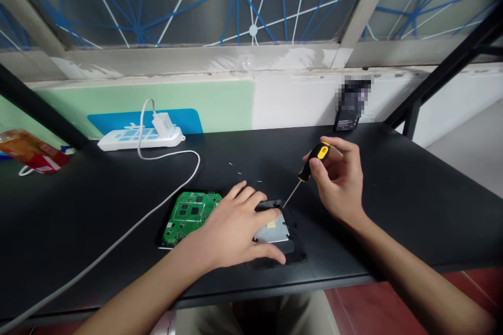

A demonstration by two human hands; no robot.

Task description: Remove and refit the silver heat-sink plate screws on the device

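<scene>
Black-and-yellow-handled screwdriver (310, 165) gripped in our right hand (340, 180), tip down at the grey metal plate (273, 231) | plate sits in a flat black plastic casing (293, 254) on the black table (393, 193) | our left hand (236, 227) lies flat, fingers spread, pressing the plate | green circuit board (188, 217) just beside it.

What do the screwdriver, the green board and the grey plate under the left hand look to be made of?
Screwdriver: the handle looks like black and yellow plastic or rubber, matte; the thin shaft glints like metal. Green board: looks like a printed circuit board, glossy green with black chips. Grey plate: probably sheet metal, with a dull silvery sheen, set in a black casing that looks like matte plastic.
</scene>
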